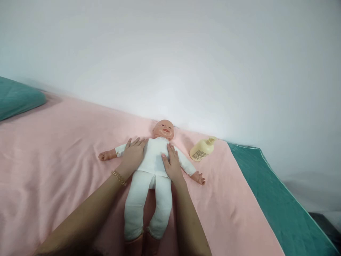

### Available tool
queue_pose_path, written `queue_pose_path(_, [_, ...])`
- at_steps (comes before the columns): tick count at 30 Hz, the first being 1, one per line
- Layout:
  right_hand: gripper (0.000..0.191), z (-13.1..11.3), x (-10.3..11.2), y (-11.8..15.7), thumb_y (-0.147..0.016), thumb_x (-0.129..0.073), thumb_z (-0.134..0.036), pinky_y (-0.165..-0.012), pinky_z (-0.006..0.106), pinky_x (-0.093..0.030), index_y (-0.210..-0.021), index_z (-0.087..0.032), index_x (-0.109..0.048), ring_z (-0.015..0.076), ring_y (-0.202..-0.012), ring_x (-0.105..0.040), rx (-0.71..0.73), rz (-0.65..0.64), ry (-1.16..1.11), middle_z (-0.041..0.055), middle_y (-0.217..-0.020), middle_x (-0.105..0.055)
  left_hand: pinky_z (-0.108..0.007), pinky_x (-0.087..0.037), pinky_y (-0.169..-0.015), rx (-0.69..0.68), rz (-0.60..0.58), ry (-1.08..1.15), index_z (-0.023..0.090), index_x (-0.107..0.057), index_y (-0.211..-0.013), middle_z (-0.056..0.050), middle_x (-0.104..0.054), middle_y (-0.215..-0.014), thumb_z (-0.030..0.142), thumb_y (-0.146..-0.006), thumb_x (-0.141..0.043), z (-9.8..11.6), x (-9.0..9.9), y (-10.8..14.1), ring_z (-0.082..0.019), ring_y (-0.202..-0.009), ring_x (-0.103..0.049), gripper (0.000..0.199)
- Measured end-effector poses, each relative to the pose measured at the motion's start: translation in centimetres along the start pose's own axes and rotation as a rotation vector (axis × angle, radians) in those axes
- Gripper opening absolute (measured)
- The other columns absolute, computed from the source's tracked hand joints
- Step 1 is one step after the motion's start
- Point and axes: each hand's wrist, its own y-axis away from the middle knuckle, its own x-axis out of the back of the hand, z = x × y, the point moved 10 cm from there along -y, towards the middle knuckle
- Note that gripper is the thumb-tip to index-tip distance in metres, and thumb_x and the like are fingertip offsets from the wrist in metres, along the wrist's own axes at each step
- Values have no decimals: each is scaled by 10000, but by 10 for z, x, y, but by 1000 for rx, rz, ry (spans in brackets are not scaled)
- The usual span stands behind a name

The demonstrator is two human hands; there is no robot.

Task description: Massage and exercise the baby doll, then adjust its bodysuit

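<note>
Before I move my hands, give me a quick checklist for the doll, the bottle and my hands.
1. Doll face up on the pink blanket: ok.
2. Left hand on the doll's upper body, holding nothing else: ok.
3. Right hand likewise: ok.
4. Bottle apart from both hands: ok.
5. Wrists bare: not ok, bracelet on the left one.
6. Enough left in the bottle: cannot tell.

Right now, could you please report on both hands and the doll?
Left hand and right hand open, on upper body of doll. Doll face-up on pink cloth. Bottle off right, clear of hands.
</note>
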Motion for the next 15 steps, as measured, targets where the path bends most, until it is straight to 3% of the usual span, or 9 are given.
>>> queue_pose_path(15, [666,1,0,0,-981,-359,-544,-1247,555,-95,-1534,-173,-325,254,-1531,-204,17,15,-43,123,-1623,-284,-482,-269,-1156,-29,12,17,162,-568,-1364,-118,-617,-1366,152,-949,-304,-2,2,-2,-274,-1305,-527,492])
